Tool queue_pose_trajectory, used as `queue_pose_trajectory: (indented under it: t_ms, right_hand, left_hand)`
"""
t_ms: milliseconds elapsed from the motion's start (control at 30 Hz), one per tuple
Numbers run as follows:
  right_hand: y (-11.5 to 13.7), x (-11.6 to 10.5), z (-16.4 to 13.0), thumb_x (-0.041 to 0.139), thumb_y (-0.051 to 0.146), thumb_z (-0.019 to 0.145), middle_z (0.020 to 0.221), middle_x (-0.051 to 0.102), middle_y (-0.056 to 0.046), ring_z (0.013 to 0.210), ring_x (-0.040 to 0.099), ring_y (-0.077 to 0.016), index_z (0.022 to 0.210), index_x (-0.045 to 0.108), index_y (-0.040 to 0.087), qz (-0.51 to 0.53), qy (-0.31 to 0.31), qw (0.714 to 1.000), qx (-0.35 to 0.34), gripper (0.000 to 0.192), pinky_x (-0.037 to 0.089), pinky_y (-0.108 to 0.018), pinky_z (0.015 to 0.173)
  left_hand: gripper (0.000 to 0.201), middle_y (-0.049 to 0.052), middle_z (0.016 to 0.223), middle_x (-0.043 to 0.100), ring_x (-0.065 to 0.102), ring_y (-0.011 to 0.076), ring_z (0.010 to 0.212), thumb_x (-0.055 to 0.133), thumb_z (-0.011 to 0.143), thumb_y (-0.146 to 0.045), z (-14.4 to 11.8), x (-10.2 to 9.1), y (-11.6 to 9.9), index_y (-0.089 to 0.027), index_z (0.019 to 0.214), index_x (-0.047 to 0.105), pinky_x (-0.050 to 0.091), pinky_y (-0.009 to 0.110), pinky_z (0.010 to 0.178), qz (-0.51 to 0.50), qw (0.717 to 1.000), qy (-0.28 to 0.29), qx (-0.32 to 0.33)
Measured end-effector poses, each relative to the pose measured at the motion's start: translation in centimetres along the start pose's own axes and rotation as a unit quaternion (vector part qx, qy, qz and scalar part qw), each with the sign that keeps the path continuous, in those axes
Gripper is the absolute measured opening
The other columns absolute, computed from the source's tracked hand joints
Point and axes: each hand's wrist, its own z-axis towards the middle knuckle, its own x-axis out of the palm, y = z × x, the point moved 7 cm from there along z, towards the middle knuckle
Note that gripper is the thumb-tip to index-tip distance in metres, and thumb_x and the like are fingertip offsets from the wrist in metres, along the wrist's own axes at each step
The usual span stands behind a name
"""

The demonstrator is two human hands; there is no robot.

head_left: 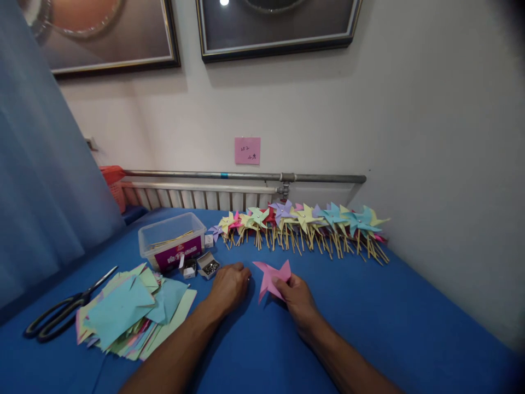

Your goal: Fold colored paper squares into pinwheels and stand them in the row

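On the blue worktop (369, 317), before the row of finished pinwheels (303, 227), the right hand (297, 298) pinches a pink paper pinwheel blank (270, 278), likely light, floppy, best gripped at its folded centre, while the left hand (229, 284) rests curled, holding nothing visible.

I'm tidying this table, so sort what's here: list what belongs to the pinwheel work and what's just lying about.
In use:
- pink paper piece, held by the right hand
- left hand, resting beside it
- pin boxes
- cut paper stack
- clear tub of sticks
- finished pinwheels

Lying about:
- scissors
- pink wall note
- orange basket
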Motion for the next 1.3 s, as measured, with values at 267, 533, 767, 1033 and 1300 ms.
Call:
queue_pose_trajectory:
  t_ms: [267, 533, 767, 1033, 1300]
  right_hand:
    - [0.0, 0.0, 0.1, 0.069, 0.046, 0.07, 0.071, 0.07, -0.003, 0.064, 0.058, -0.0189, 0.086, 0.071, 0.015, -0.002, 0.003, 1.0, 0.0, 0.035, 0.046, -0.029, 0.062]
    - [0.0, 0.0, 0.2, 0.07, 0.047, 0.069, 0.069, 0.069, -0.003, 0.065, 0.058, -0.0188, 0.084, 0.07, 0.014, -0.004, 0.002, 1.0, -0.002, 0.037, 0.045, -0.029, 0.062]
    - [0.6, 0.3, -0.3, 0.07, 0.042, 0.07, 0.079, 0.072, -0.006, 0.068, 0.06, -0.0195, 0.09, 0.071, 0.014, 0.024, 0.008, 1.0, 0.005, 0.035, 0.046, -0.029, 0.065]
    - [0.3, -0.2, -0.1, 0.073, 0.048, 0.068, 0.072, 0.071, -0.004, 0.063, 0.059, -0.0186, 0.085, 0.071, 0.013, 0.013, -0.012, 1.0, 0.001, 0.038, 0.045, -0.028, 0.06]
    - [0.5, -0.9, 0.0, 0.072, 0.049, 0.071, 0.072, 0.071, -0.003, 0.065, 0.06, -0.0198, 0.086, 0.07, 0.015, 0.03, -0.043, 0.998, -0.02, 0.037, 0.046, -0.029, 0.061]
  left_hand:
    - [0.034, 0.011, 0.098, 0.068, 0.065, 0.0237, 0.09, 0.036, 0.098, -0.027, 0.6, 1.0, 0.4, -0.019, 0.098, 0.069, 0.046, 0.034, 0.077, 0.009, 1.0, 0.006, -0.007]
    - [0.033, 0.011, 0.095, 0.068, 0.066, 0.0247, 0.088, 0.037, 0.096, -0.023, 0.8, 1.0, 0.4, -0.018, 0.095, 0.07, 0.046, 0.035, 0.074, 0.019, 1.0, -0.002, -0.017]
    - [0.03, 0.013, 0.094, 0.068, 0.066, 0.0243, 0.085, 0.039, 0.094, -0.025, 0.3, 0.4, -0.1, -0.017, 0.092, 0.068, 0.045, 0.035, 0.074, 0.009, 1.0, 0.002, 0.012]
    - [0.012, 0.006, 0.08, 0.068, 0.06, 0.0183, 0.074, 0.052, 0.08, -0.018, 0.5, 0.3, 1.4, -0.017, 0.076, 0.063, 0.039, 0.029, 0.067, -0.222, 0.973, -0.053, -0.043]
    - [0.014, 0.004, 0.08, 0.064, 0.05, 0.011, 0.065, 0.068, 0.065, -0.027, 0.0, 0.5, -1.1, -0.015, 0.062, 0.062, 0.037, 0.025, 0.062, -0.713, 0.696, -0.041, -0.082]
